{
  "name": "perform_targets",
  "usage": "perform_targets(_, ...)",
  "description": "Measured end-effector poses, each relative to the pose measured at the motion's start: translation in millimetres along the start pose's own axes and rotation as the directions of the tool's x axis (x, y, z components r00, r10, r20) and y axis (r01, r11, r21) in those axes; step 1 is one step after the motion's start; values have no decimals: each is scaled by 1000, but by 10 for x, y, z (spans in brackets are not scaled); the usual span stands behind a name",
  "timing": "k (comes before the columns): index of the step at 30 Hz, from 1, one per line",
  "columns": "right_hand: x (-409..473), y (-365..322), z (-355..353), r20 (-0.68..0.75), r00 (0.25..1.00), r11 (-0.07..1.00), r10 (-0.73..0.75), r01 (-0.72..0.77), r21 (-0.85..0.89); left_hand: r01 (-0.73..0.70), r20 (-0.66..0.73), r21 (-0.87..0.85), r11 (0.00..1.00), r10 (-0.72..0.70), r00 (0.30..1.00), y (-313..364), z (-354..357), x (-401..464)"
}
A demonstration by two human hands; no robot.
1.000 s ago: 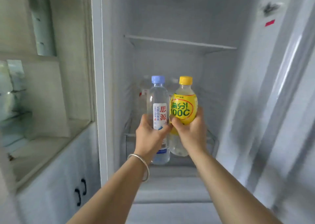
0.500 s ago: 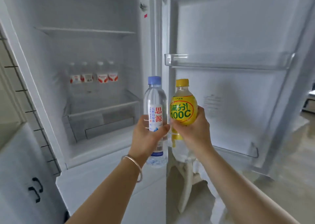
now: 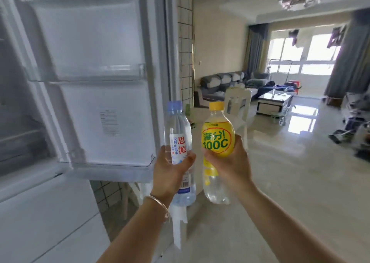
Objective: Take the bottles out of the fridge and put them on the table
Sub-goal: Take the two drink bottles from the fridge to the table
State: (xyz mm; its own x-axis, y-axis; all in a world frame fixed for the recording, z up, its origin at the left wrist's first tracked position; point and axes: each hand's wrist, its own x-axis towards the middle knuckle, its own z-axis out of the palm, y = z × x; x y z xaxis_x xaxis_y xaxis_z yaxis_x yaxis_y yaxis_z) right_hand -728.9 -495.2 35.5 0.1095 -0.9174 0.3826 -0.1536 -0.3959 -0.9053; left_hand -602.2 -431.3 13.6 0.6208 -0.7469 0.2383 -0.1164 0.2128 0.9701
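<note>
Hands wrapped round two upright bottles, left (image 3: 173,174) gripping water bottle (image 3: 179,142), right (image 3: 230,166) gripping yellow-labelled bottle (image 3: 217,140), caps up.

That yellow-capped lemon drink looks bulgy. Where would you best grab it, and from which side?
Take the yellow-capped bottle just under its round labelled bulge, where the body narrows, coming from its right side. The right hand has its grip there now, holding it upright.

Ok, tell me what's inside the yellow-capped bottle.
The clear plastic yellow-capped bottle shows pale, clear liquid below its yellow label. The label and the right hand gripping it hide the middle, so the fill level can't be seen.
</note>
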Motion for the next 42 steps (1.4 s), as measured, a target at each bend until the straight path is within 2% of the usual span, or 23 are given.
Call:
perform_targets(7, 599, 592, -832, -74, 994, 991, 85, -92, -95, 100, 56, -48, 994, -97, 994, -303, 1281, 172)
perform_targets(16, 1994, 1406, -821, -79, 984, 971, 159, -170, -166, 142, -1, -71, 987, -142, 990, -913, 2272, 1363)
perform_targets(24, 3513, 1971, -224, -13, 976, 955, 215, -214, -204, 185, -89, -87, 979, -193, 977, -1421, 2701, 2842)
perform_targets(33, 4994, 2653, 818, 188, 955, 971, 231, -213, -108, 212, -285, 6, 977, -202, 937, -2070, 2776, 4384)
perform_targets(42, 6189, 3044, 2128, 501, 857, 992, 119, -79, -100, 243, -556, 28, 970, -187, 810, -2568, 2449, 5603)
